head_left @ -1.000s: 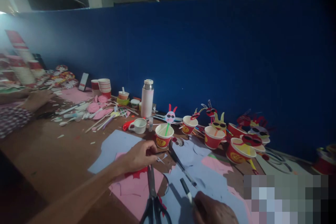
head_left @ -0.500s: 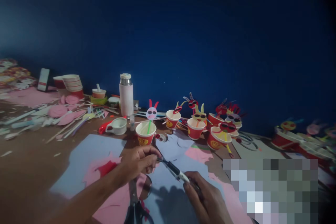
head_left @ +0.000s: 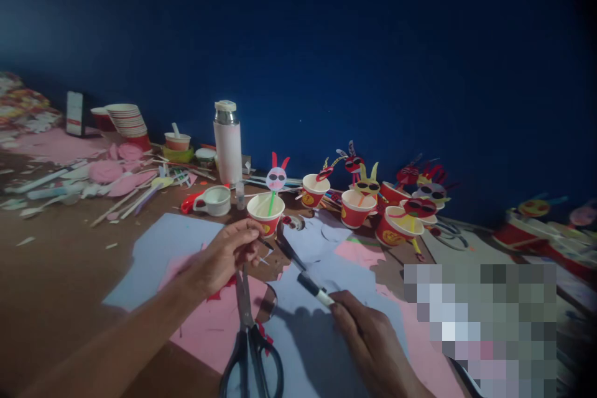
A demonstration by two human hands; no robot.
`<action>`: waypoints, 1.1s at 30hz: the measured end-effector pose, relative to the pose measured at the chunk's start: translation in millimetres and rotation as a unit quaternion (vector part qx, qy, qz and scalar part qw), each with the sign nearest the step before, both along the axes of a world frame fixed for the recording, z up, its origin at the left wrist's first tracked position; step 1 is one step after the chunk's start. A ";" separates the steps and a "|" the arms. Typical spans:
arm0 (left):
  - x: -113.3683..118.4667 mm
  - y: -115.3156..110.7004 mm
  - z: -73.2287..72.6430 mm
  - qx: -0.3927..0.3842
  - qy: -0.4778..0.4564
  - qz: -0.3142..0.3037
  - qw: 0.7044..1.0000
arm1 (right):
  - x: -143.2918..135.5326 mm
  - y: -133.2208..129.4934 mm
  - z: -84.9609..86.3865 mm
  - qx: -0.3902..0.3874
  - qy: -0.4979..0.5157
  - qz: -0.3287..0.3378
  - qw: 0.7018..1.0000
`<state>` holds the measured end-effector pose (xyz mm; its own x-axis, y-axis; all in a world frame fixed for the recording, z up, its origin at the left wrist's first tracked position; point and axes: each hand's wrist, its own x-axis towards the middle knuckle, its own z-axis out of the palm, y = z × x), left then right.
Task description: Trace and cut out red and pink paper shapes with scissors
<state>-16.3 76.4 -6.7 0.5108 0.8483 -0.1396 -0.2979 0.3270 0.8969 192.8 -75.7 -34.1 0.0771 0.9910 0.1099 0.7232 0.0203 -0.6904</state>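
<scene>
My right hand (head_left: pixel 370 333) is closed around a white marker (head_left: pixel 321 297) with a black front end, which points up and left over the pale blue paper (head_left: pixel 321 336). Left of it, my left hand (head_left: pixel 236 247) pinches a small, thin dark piece (head_left: pixel 265 241) between thumb and fingers; its kind is too small to make out. The marker and my left fingers are apart. Just below my left hand lie scissors (head_left: pixel 249 336) with black handles, on pink paper (head_left: pixel 205 323). Closest in front stands a red paper cup (head_left: pixel 265 214) with a pink rabbit-like face (head_left: pixel 276 179) on a green straw.
Several red cups with paper faces (head_left: pixel 358 214) stand to the right. A thermos (head_left: pixel 228 152), a light cup with a handle (head_left: pixel 217 201) and a small clear bottle (head_left: pixel 239 196) are behind. Stacked cups (head_left: pixel 127 119), a phone (head_left: pixel 74 113) and paper scraps (head_left: pixel 105 171) lie left.
The marker has drawn back, down and away from my left fingers, where its front end was close. My left hand has lifted slightly to the left, and the camera view has tilted lower.
</scene>
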 end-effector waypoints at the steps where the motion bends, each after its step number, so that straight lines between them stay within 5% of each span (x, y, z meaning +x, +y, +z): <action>1: -0.1 -0.4 0.7 -0.001 -0.004 0.002 1.000 | -3.3 -0.9 -4.2 0.011 -0.030 0.013 0.999; 7: 2.4 -2.8 0.7 0.000 0.004 0.013 1.000 | 0.1 3.8 -14.5 0.098 -0.210 0.006 0.973; 14: 5.6 -5.6 -6.2 0.011 0.037 -0.008 0.999 | 3.5 28.6 3.2 0.035 -0.301 0.004 0.953; 21: 8.4 -5.5 -11.0 0.017 0.044 -0.001 0.999 | -6.5 52.3 -12.6 0.045 -0.399 0.002 0.916; 25: 7.6 -3.9 -10.2 0.019 0.046 0.017 0.999 | 1.5 38.9 -7.1 0.076 -0.372 -0.018 0.925; 33: 7.0 0.1 -18.6 0.039 0.077 0.050 0.995 | 2.3 11.7 -4.1 0.128 -0.150 -0.062 0.978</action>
<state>-9.3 76.5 -25.4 0.4006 0.9053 -0.1409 -0.1818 0.2292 0.9562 195.1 -64.1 -38.2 0.1209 0.9130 0.3897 0.9000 0.0647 -0.4310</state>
